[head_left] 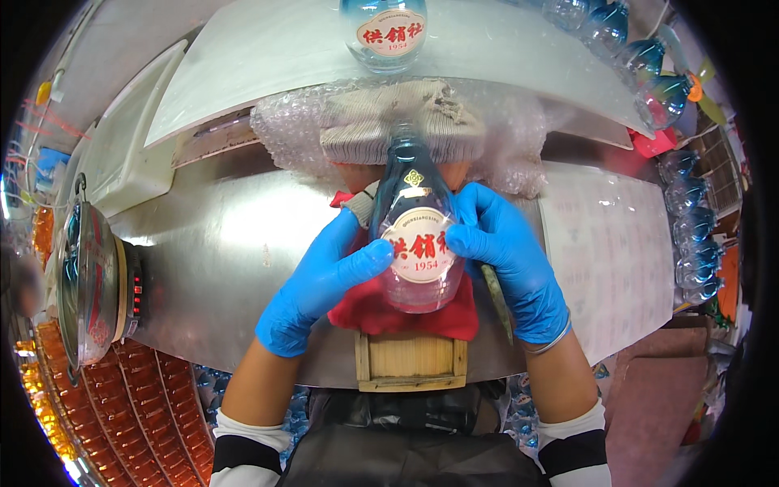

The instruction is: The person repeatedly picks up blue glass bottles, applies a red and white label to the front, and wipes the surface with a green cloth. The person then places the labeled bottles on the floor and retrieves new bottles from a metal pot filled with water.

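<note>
A glass bottle (423, 294), blue at the neck and clear at the base, lies tilted in front of me with its neck toward a ribbed knit cloth (365, 122). On its front sits a cream oval label (419, 258) with red print. My left hand (329, 264), in a blue glove, holds the bottle's left side, thumb at the label's edge. My right hand (507, 252), also gloved, grips the right side with thumb and bent fingers on the label's edge. A thin greenish strip-like tool (497, 300) sticks out below my right hand. Beneath the bottle are a red cloth (454, 318) and a wooden frame (412, 361).
Another labelled bottle (385, 49) stands on the white board (268, 49) ahead. Bubble wrap (292, 126) surrounds the knit cloth. At left are a round lidded pot (96, 284) and a white tray (134, 150). A label sheet (604, 252) and several blue bottles (694, 231) are at right.
</note>
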The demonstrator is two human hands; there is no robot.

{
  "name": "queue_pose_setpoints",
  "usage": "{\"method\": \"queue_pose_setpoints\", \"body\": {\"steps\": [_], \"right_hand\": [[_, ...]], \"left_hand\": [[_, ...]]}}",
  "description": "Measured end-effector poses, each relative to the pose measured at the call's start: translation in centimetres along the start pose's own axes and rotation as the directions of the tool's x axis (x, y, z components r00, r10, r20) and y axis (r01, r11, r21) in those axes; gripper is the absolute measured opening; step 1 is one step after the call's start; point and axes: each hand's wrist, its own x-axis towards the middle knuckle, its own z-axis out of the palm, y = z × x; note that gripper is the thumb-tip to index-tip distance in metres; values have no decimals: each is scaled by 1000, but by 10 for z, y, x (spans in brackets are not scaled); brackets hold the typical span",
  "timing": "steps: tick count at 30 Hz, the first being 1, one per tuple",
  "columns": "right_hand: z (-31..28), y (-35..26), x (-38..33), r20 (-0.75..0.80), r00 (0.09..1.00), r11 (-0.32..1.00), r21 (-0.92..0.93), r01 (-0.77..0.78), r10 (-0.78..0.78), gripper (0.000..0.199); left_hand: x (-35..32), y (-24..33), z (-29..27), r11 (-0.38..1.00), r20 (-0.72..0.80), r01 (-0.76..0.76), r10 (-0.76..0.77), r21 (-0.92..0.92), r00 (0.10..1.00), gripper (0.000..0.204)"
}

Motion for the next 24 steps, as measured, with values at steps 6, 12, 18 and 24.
{"method": "queue_pose_setpoints", "body": {"steps": [6,12,18,24], "right_hand": [[-9,10,4,38,997,986,153,-67,62,24],[-7,4,2,24,993,971,209,-117,114,26],[0,5,3,-17,1000,999,34,-24,25,32],[-8,19,5,22,1000,993,121,4,-7,26]], "left_hand": [[4,-6,-8,997,51,31,-27,-77,998,84],[11,-22,-24,999,97,28,-24,-46,995,80],[7,-20,-11,995,80,28,-20,-100,997,76],[3,-26,-13,1000,47,-2,2,4,999,74]]}}
